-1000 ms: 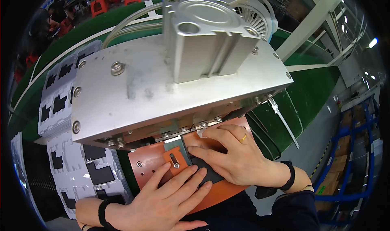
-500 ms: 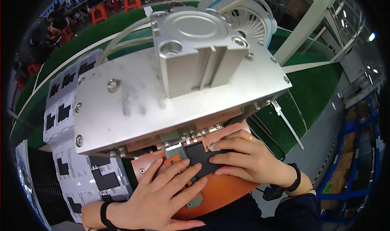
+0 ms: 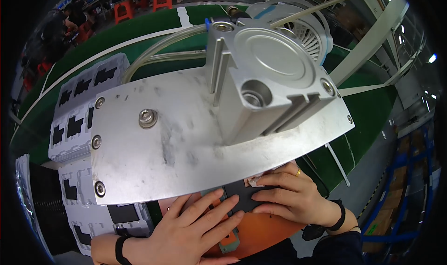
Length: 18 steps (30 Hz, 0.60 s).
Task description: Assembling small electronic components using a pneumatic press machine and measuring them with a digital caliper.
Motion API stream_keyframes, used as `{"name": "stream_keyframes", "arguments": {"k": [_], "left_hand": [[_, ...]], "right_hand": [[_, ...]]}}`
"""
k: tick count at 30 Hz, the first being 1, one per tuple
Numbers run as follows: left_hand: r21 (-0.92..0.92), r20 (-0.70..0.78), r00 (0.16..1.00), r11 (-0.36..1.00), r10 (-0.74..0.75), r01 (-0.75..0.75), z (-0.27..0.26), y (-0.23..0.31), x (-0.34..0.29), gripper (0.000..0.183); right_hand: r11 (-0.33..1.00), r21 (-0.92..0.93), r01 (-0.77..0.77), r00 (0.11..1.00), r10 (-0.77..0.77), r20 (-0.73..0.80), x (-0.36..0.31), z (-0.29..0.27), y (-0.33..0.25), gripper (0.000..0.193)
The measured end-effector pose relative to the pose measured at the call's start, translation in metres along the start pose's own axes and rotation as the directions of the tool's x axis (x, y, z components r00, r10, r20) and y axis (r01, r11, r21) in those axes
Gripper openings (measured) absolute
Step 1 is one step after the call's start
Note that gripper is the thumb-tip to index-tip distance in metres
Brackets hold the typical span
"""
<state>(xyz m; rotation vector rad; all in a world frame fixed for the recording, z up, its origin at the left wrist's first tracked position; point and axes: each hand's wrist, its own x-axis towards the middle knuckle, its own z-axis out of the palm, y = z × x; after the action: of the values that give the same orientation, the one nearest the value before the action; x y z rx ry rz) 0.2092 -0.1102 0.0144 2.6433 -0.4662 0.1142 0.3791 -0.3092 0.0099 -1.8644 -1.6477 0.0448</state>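
A flat black piece lies on an orange fixture base, its far part hidden beneath a steel press plate. My left hand lies with fingers spread over the fixture, its fingertips at the left edge of the black piece. From the other side, my right hand has its bent fingers on the black piece. A small crumpled whitish scrap shows by my right index fingertip. Whether that hand grips the piece or only presses it is unclear, as my right thumb is hidden.
A silver air cylinder stands on the plate, with clear hoses running left. Stacked white trays at left hold black L-shaped pieces. Behind is a white fan. A thin metal tool lies right; a blue rack holds boxes.
My view has shifted, so the press plate looks larger and covers more of the fixture and the black piece. Both hands keep nearly the same pose on the work.
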Motion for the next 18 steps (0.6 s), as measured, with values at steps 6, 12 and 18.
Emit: {"name": "stream_keyframes", "arguments": {"k": [6, 12, 18], "left_hand": [[0.015, 0.029, 1.000, 1.000, -0.004, 0.004, -0.0022, 0.0010, -0.0007, 0.066], [-0.019, 0.094, 0.996, 1.000, -0.005, 0.007, -0.0047, 0.0007, 0.0006, 0.066], [-0.061, 0.009, 1.000, 0.998, -0.018, 0.019, -0.0007, 0.0008, -0.0024, 0.066]], "right_hand": [[1.000, 0.006, -0.014, 1.000, 0.014, 0.006, -0.0016, -0.0005, -0.0017, 0.023], [1.000, 0.003, -0.009, 1.000, 0.009, 0.025, -0.0005, -0.0031, -0.0023, 0.022], [1.000, 0.011, -0.004, 1.000, 0.004, 0.022, 0.0016, -0.0023, -0.0034, 0.022]]}}
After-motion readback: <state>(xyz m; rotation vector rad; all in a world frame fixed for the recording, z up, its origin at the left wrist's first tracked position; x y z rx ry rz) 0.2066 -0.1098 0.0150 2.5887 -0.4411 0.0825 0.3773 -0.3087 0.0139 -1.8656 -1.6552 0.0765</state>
